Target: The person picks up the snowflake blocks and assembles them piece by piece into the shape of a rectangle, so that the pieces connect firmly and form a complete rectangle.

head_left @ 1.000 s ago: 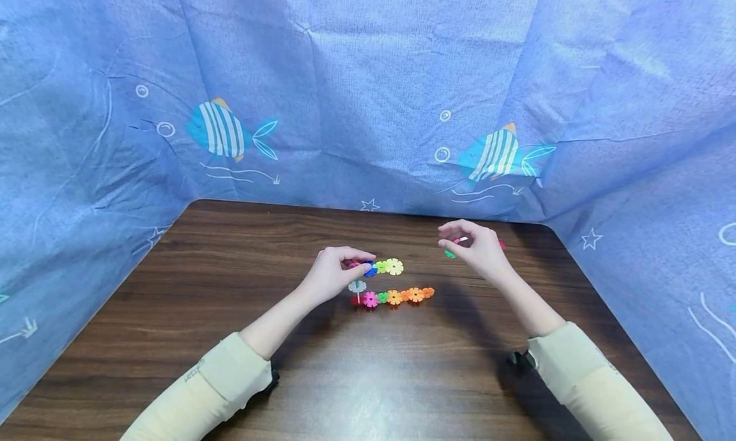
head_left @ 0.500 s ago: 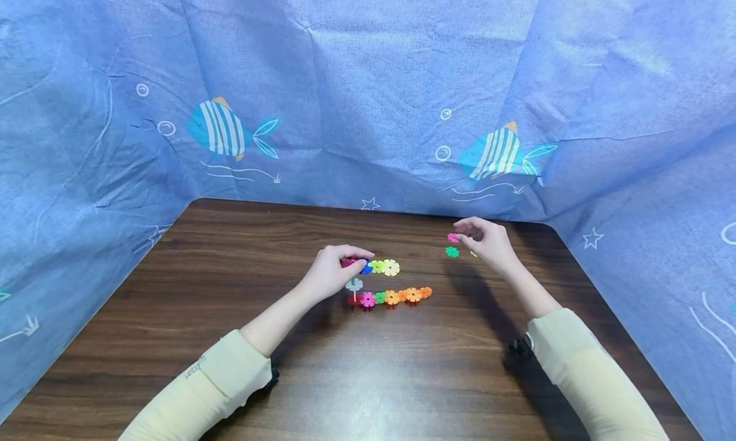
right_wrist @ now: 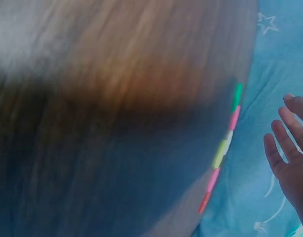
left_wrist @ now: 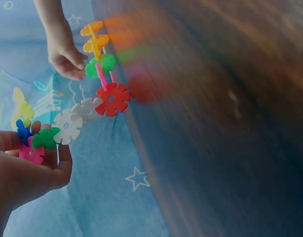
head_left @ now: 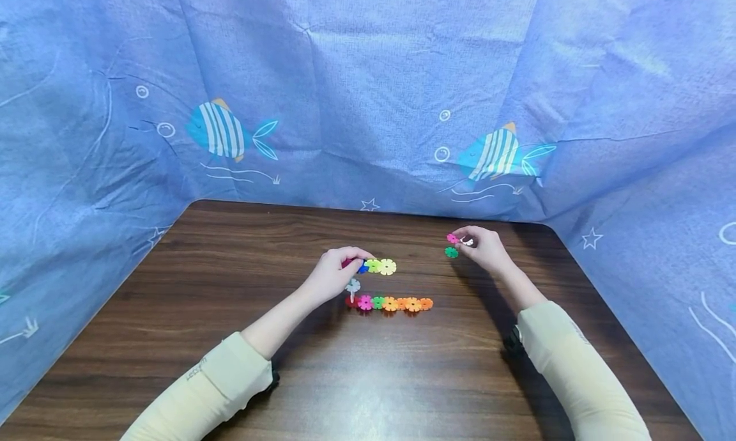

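My left hand [head_left: 333, 271] grips a chain of interlocking flower-shaped discs, pinched near its pink [left_wrist: 31, 152], dark blue [left_wrist: 23, 131] and green discs [left_wrist: 45, 138]. Past the fingers, two yellow-green discs [head_left: 386, 267] stick out to the right. Pale discs [left_wrist: 68, 127] lead down to a red disc [left_wrist: 113, 99], then a lower row with pink, green and orange discs [head_left: 412, 305]. My right hand [head_left: 485, 249] hovers over loose discs at the back right, fingers slightly bent, holding nothing visible. Beneath or beside it are a pink disc [head_left: 452, 238], a green disc [head_left: 451, 252] and a white disc [head_left: 468, 242].
In the right wrist view, several loose discs lie in a line on the table, including a yellow one [right_wrist: 220, 153] and a red one [right_wrist: 204, 203]. A blue fish-print cloth [head_left: 368, 108] hangs around the brown wooden table [head_left: 368, 377].
My right hand shifted right, uncovering the pink and green discs, then dipped slightly lower and left. My left hand keeps its hold; the chain drifted a little left and its lower row sank slightly.
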`<action>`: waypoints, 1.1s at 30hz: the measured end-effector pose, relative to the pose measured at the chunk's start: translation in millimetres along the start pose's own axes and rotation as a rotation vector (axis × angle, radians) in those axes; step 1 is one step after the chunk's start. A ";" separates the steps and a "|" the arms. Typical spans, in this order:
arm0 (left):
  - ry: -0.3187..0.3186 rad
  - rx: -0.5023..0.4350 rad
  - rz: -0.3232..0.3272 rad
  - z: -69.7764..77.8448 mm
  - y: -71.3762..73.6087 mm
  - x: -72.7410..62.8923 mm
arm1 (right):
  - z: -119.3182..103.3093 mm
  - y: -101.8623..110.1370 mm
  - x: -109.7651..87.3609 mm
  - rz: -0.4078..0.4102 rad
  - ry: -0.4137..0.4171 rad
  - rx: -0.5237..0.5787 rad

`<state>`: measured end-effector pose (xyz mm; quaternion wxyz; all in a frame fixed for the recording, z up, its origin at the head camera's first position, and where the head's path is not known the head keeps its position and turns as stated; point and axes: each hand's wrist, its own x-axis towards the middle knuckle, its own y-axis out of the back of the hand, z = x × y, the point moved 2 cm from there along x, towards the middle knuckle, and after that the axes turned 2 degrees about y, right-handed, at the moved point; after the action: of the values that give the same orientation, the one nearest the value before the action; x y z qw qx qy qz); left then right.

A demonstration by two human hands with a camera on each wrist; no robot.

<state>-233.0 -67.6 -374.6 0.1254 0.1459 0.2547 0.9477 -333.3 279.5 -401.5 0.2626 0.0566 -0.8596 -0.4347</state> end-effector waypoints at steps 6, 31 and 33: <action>0.004 -0.012 0.015 3.1 -1.0 -1.0 | 15.9 -9.7 0.7 -0.101 -0.003 -0.005; -0.029 0.015 0.075 1.0 -2.0 -1.6 | 14.3 -20.5 3.6 -0.229 -0.044 -0.089; -0.029 0.010 0.082 2.1 -1.2 -2.2 | 13.4 -19.7 4.3 -0.226 -0.035 -0.098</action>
<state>-230.0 -66.4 -374.0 0.0897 0.1707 0.2512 0.9485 -346.3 275.6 -421.5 0.1992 0.1323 -0.8299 -0.5040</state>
